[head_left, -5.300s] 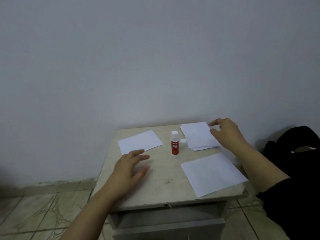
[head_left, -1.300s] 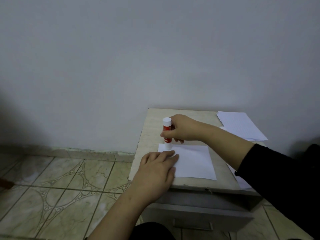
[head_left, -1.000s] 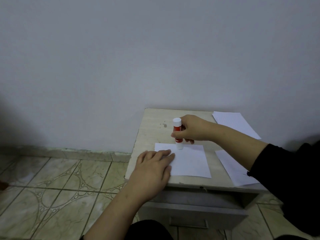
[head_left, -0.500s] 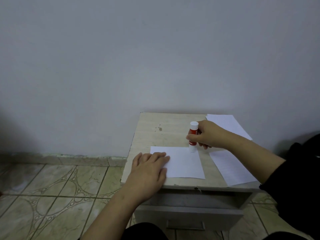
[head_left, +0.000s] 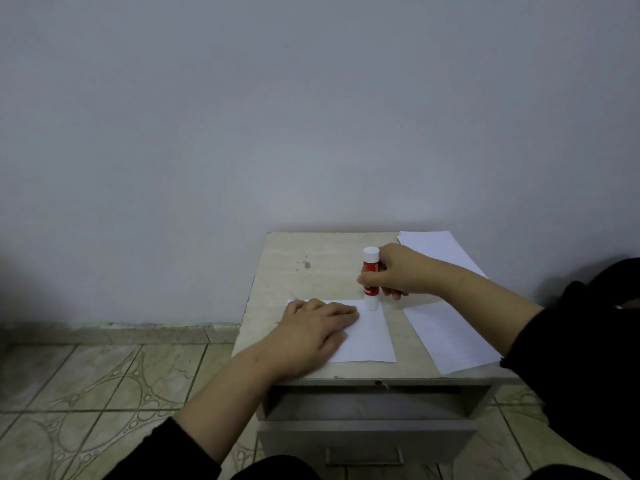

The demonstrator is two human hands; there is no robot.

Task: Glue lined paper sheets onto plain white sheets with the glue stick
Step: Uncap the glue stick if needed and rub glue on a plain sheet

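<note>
A white paper sheet (head_left: 370,337) lies at the front left of the small table (head_left: 318,271). My left hand (head_left: 311,332) rests flat on its left half, fingers straight. My right hand (head_left: 398,270) grips the red and white glue stick (head_left: 370,277), held upright with its lower end on the sheet's far right corner. Another sheet (head_left: 446,337), faintly lined, lies to the right near the table's front edge. A stack of sheets (head_left: 440,249) sits at the far right corner.
The table stands against a plain wall, with a drawer (head_left: 367,441) below its top. Patterned tile floor (head_left: 86,393) spreads to the left. A dark bag or cloth (head_left: 602,282) lies to the right of the table.
The glue stick in my right hand moved right along the sheet's far edge to its right corner. My left hand stayed pressing the sheet. The view shifted slightly.
</note>
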